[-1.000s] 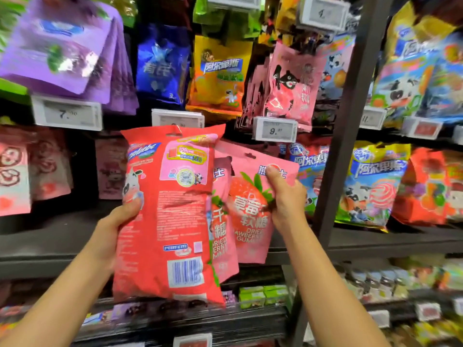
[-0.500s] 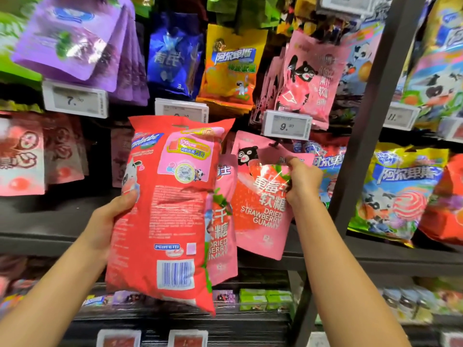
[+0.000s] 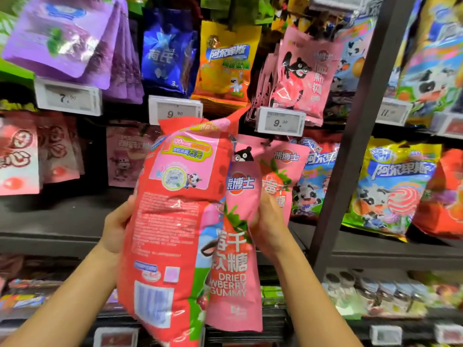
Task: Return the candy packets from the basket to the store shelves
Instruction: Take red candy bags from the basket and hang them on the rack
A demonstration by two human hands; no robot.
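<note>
Head view: left hand (image 3: 117,224) at 9 o'clock of the red candy bag (image 3: 172,221), fingers wrapped behind its edge and gripping it. Right hand (image 3: 269,221) at 3 o'clock, fingers curled round the pink strawberry gummy packet (image 3: 235,269). A matching gummy packet (image 3: 283,171) hangs on the shelf peg behind. Basket not in view. Judgement: two packets in hand remain to shelve; the rest cannot be told

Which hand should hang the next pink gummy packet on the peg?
Right, probably. The right hand already grips the pink gummy packet and sits just below the hung one. The left hand is busy holding the big red bag.
</note>
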